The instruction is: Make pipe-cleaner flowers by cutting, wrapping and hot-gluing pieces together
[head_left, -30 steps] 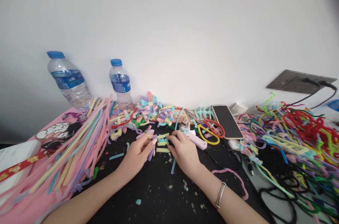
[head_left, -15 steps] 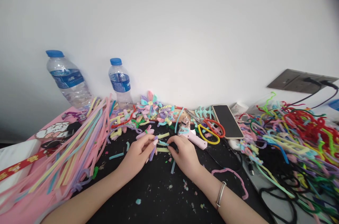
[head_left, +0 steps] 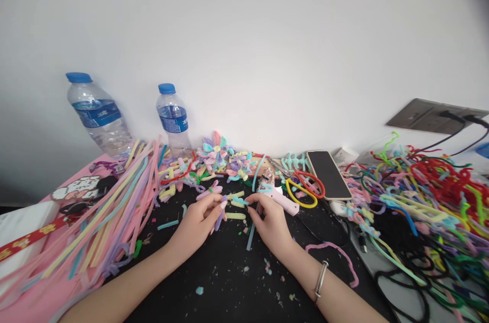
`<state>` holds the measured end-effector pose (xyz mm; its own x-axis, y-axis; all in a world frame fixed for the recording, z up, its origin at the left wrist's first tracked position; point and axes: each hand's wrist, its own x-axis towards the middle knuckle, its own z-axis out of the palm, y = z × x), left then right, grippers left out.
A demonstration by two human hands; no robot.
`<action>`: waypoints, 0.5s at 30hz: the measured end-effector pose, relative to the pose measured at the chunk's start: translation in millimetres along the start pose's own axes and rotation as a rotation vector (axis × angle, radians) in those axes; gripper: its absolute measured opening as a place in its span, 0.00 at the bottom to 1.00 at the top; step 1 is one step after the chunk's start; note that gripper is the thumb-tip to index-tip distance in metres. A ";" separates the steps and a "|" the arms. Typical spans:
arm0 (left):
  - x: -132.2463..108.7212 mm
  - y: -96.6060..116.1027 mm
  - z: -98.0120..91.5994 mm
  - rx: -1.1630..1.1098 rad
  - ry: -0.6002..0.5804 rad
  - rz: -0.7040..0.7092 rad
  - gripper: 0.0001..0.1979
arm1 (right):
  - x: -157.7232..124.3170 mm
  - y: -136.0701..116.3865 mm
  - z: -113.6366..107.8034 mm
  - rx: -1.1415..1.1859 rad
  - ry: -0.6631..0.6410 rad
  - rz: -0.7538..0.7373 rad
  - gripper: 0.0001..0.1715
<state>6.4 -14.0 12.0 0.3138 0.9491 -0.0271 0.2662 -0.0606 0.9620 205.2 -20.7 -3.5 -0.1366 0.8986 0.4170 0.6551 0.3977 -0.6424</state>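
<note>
My left hand [head_left: 202,215] is closed in a pinch on a short purple pipe cleaner piece [head_left: 219,222], which points down from the fingertips. Opposite it, my right hand [head_left: 269,222] pinches the end of a short light blue pipe cleaner piece [head_left: 239,201]; the fingers partly hide the grip. Yellow pipe cleaner pieces [head_left: 235,216] lie on the black mat [head_left: 229,282] between the hands. A loose blue strip [head_left: 250,237] rests just below my right fingers. Behind that hand lies a pale pink glue gun [head_left: 280,199].
Scissors [head_left: 301,202] with red and yellow handles and a phone [head_left: 329,175] lie at the back right. A pipe cleaner flower [head_left: 216,149] stands by the wall. Two bottles [head_left: 172,118] lean at the left, near bundled strips [head_left: 110,211]. Tangled pipe cleaners [head_left: 439,200] cover the right side.
My right hand has shifted slightly right and up, with the light blue piece now more visible. The left hand stays in place, still pinching the purple piece.
</note>
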 end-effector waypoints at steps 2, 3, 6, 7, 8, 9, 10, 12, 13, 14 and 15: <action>-0.1 0.6 0.1 -0.001 -0.002 -0.011 0.13 | -0.5 -0.2 0.0 0.073 0.003 0.047 0.10; -0.1 0.6 0.1 -0.001 -0.002 -0.015 0.13 | -1.0 -0.6 0.1 0.118 0.004 0.072 0.10; -0.2 -0.8 0.4 -0.016 -0.008 -0.027 0.12 | -2.5 -3.4 0.5 0.298 0.020 0.137 0.10; -0.1 -1.7 0.7 -0.025 -0.012 -0.030 0.12 | -3.1 -4.6 0.6 0.372 0.024 0.156 0.10; -0.1 -2.7 1.1 -0.036 -0.018 -0.032 0.12 | -3.7 -6.0 0.6 0.448 0.026 0.172 0.09; 0.0 -3.8 1.5 -0.045 -0.025 -0.032 0.12 | -4.3 -7.4 0.6 0.519 0.022 0.188 0.09; 0.0 -4.9 2.1 -0.051 -0.036 -0.028 0.11 | -4.9 -8.8 0.6 0.581 0.013 0.202 0.08; -0.2 -6.7 3.5 -0.056 -0.062 -0.017 0.11 | -6.0 -11.5 1.0 0.673 -0.013 0.223 0.07; -0.3 -7.2 4.2 -0.055 -0.078 -0.013 0.11 | -6.5 -12.8 1.3 0.705 -0.025 0.234 0.07; -0.6 -7.4 4.8 -0.054 -0.095 -0.009 0.11 | -6.9 -14.0 1.7 0.731 -0.035 0.247 0.07; -0.8 -7.3 5.4 -0.052 -0.112 -0.007 0.11 | -7.2 -15.0 2.2 0.752 -0.043 0.262 0.06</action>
<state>9.1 -16.0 3.5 0.4130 0.9087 -0.0608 0.2222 -0.0357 0.9743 194.7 -32.8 1.8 -0.0860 0.9804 0.1774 -0.0047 0.1777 -0.9841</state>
